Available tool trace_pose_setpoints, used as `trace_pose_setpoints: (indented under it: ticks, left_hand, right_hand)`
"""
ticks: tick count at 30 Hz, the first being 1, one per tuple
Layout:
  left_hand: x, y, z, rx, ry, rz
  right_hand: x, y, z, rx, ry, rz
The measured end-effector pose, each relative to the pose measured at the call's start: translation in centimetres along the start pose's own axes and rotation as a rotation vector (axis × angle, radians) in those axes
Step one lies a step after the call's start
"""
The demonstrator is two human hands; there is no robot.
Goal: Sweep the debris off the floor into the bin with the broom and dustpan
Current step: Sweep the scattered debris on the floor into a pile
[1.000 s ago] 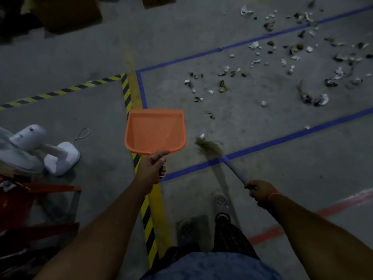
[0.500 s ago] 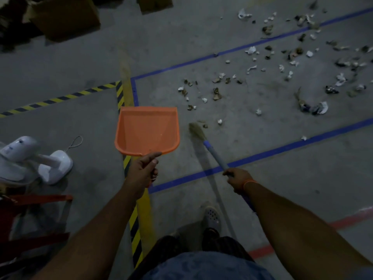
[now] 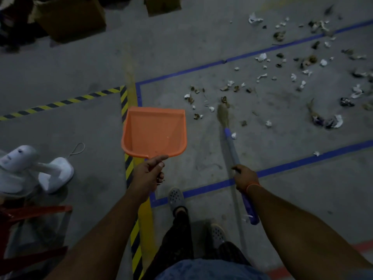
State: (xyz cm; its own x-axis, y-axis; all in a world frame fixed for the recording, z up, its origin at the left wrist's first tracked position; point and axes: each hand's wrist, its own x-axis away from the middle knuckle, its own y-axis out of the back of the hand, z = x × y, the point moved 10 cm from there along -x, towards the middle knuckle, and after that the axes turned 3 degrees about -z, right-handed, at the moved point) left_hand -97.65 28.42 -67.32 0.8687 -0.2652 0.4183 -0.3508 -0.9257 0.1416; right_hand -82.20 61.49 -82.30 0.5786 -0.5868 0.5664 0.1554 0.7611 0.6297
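My left hand (image 3: 148, 172) grips the handle of an orange dustpan (image 3: 154, 132), held above the floor with its mouth pointing away from me. My right hand (image 3: 245, 178) grips the grey and blue handle of a broom (image 3: 232, 147). Its tan bristle head (image 3: 222, 114) reaches the near edge of the debris (image 3: 282, 77). The debris is several scraps of white paper and brown leaves scattered over the grey floor at the upper right, inside blue tape lines. No bin is in view.
A white fan (image 3: 30, 168) lies on the floor at the left, beside a red stand (image 3: 30, 229). Cardboard boxes (image 3: 70, 15) sit at the far top left. Yellow-black hazard tape (image 3: 129, 170) runs past my feet (image 3: 176, 198).
I have stepped forward towards the debris. The broom head has swung forward from near the blue line to the edge of the scraps. The dustpan stays in my left hand.
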Motion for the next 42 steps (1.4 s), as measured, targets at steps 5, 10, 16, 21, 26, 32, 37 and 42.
trace_pose_setpoints:
  ticks: [5, 10, 16, 21, 26, 32, 37, 42]
  left_hand:
    - [-5.8, 2.5, -0.6, 0.010, 0.028, 0.027]
    - [-11.9, 5.9, -2.2, 0.025, 0.059, 0.043]
    - [-17.7, 9.2, -4.0, 0.032, 0.061, 0.069]
    - [-21.0, 11.2, -5.3, 0.040, 0.053, 0.081]
    - [-24.6, 12.3, -7.2, 0.028, 0.045, 0.080]
    - [-31.1, 12.5, -10.3, 0.003, 0.022, 0.087]
    - [-37.2, 13.0, -12.7, -0.016, 0.023, 0.113]
    - [-42.6, 12.1, -15.9, -0.055, 0.006, 0.133]
  right_hand:
    - [-3.3, -4.4, 7.7, 0.073, 0.066, 0.094]
    - [-6.9, -9.7, 14.3, 0.131, 0.029, 0.186]
    - [-10.6, -9.3, 17.2, 0.029, -0.101, -0.025]
    - [-12.3, -8.2, 20.9, -0.065, -0.092, -0.167]
    - [-14.3, -9.5, 26.8, -0.052, -0.008, -0.075]
    - [-19.7, -13.3, 32.5, 0.105, 0.071, 0.121]
    - [-25.6, -11.4, 31.7, -0.047, -0.124, 0.029]
    - [-28.9, -6.0, 32.0, -0.161, -0.225, -0.197]
